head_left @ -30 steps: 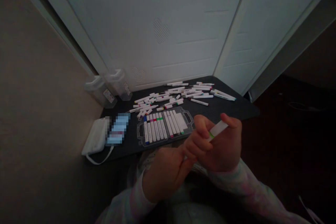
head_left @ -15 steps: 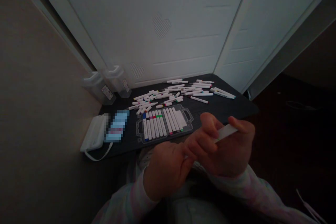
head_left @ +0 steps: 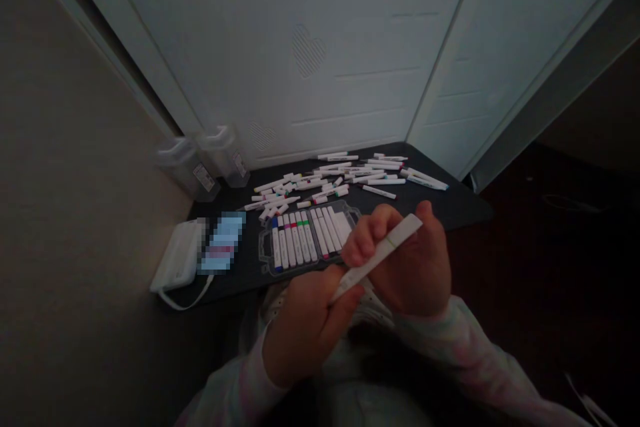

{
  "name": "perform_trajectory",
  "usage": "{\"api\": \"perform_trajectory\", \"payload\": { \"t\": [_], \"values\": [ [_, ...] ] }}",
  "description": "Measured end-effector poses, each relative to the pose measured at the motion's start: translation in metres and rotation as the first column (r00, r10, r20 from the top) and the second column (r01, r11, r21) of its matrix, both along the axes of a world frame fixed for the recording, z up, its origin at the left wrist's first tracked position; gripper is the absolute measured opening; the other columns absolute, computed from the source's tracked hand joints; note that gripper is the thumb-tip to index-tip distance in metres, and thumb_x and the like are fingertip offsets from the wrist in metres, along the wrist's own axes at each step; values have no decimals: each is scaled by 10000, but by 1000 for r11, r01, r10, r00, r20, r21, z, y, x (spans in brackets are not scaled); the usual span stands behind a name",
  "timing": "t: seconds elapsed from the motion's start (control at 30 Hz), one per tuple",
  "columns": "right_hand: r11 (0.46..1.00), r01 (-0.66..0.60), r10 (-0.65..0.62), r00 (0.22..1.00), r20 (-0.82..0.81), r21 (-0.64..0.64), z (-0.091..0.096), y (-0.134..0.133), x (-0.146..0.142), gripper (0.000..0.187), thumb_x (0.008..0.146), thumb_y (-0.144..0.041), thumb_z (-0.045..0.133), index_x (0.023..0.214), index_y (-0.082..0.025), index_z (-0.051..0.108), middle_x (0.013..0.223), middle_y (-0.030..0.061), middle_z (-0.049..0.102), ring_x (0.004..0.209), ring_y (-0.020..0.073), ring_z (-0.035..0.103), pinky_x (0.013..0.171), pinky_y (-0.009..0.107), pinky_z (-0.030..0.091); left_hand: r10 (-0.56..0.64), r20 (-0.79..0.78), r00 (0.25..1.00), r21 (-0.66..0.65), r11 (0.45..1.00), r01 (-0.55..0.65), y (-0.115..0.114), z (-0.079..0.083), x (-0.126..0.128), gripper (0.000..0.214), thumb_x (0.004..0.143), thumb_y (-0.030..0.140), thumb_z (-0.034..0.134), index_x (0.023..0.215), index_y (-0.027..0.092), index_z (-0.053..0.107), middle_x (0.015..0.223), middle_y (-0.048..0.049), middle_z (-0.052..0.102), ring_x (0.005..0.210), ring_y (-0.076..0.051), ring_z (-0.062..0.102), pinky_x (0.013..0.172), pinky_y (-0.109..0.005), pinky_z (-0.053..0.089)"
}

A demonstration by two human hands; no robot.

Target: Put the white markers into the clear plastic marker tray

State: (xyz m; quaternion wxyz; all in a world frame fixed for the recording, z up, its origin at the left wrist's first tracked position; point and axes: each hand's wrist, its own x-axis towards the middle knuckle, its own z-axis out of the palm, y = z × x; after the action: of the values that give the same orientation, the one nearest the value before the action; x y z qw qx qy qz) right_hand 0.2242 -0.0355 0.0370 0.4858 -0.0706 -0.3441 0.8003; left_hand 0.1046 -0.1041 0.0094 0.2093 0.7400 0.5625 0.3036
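Note:
A white marker point(head_left: 379, 255) slants between both of my hands, just in front of my chest. My left hand point(head_left: 305, 320) is closed around its lower end. My right hand point(head_left: 405, 260) curls its fingers over the upper part, near a thin green band. Beyond the hands lies a clear plastic case point(head_left: 313, 235) with several markers laid side by side. Behind it, several loose white markers point(head_left: 330, 180) are scattered over the dark table point(head_left: 440, 203).
Two clear plastic containers point(head_left: 203, 163) stand at the back left against white panels. A white pouch with a strap point(head_left: 180, 260) and a blurred card point(head_left: 223, 247) lie at the table's left front. Dark floor lies to the right.
My right hand has come back left and up with the marker. The marker now shows along its whole length, and my left hand has closed on its lower end.

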Motion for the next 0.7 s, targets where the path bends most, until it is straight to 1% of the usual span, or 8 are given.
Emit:
{"api": "perform_trajectory", "payload": {
  "t": [0.1, 0.17, 0.23, 0.3, 0.37, 0.47, 0.63, 0.7],
  "values": [
    [982, 184, -187, 980, 73, 45, -3, 3, 0, 413, 810, -509, 391, 585, -184, 510, 589, -7, 467, 566, 120, 459, 566, 278, 362, 31, -3, 1000, -3, 1000, -31, 0, -1, -2, 288, 880, 345, 332, 766, 160, 521, 669, -17, 574, 643, -138, 529, 562, -247, 348],
    [945, 312, -322, 940, 111, 103, -6, 5, 2, 366, 794, -501, 446, 608, -197, 532, 577, -20, 433, 545, 109, 415, 543, 266, 340, 37, 5, 999, 20, 999, -38, 1, 0, -3, 263, 876, 329, 356, 777, 162, 534, 679, -12, 584, 656, -135, 540, 573, -244, 355],
    [910, 374, -399, 907, 132, 178, -11, 7, 4, 304, 767, -487, 507, 643, -213, 557, 550, -30, 405, 524, 107, 383, 522, 262, 318, 40, 21, 999, 55, 998, -41, 2, 1, -3, 234, 869, 313, 380, 806, 165, 550, 706, -9, 600, 673, -132, 550, 597, -241, 368],
    [893, 384, -426, 890, 163, 236, -15, 8, 7, 230, 749, -445, 557, 678, -226, 578, 546, -31, 408, 520, 109, 375, 514, 263, 304, 44, 37, 998, 90, 995, -47, 2, 2, -4, 222, 865, 307, 392, 809, 169, 558, 699, -3, 599, 661, -126, 548, 598, -236, 375],
    [877, 397, -455, 866, 207, 270, -17, 9, 10, 181, 748, -409, 574, 706, -234, 596, 564, -24, 433, 526, 113, 380, 507, 263, 294, 53, 53, 997, 126, 990, -59, 2, 3, -5, 239, 866, 313, 384, 774, 171, 553, 648, 7, 574, 619, -116, 530, 569, -230, 365],
    [868, 410, -478, 844, 244, 280, -18, 8, 12, 191, 760, -415, 557, 707, -237, 602, 563, -15, 439, 523, 120, 375, 486, 261, 271, 64, 59, 996, 132, 989, -72, 0, 3, -6, 286, 880, 305, 335, 699, 174, 514, 607, 14, 534, 580, -102, 500, 538, -224, 340],
    [875, 402, -460, 865, 201, 271, -17, 8, 12, 179, 780, -370, 544, 692, -224, 601, 551, -28, 389, 493, 97, 318, 472, 252, 241, 75, -19, 997, 107, 992, -72, -1, 3, -7, 299, 886, 287, 299, 658, 182, 462, 582, 22, 488, 546, -99, 457, 511, -233, 296],
    [880, 391, -443, 880, 170, 268, -17, 10, 12, 183, 793, -361, 529, 703, -222, 607, 533, -35, 360, 487, 94, 304, 474, 249, 240, 89, -12, 996, 101, 991, -87, -1, 3, -7, 300, 887, 298, 298, 652, 184, 447, 574, 27, 472, 539, -98, 447, 510, -235, 289]
  ]
}}
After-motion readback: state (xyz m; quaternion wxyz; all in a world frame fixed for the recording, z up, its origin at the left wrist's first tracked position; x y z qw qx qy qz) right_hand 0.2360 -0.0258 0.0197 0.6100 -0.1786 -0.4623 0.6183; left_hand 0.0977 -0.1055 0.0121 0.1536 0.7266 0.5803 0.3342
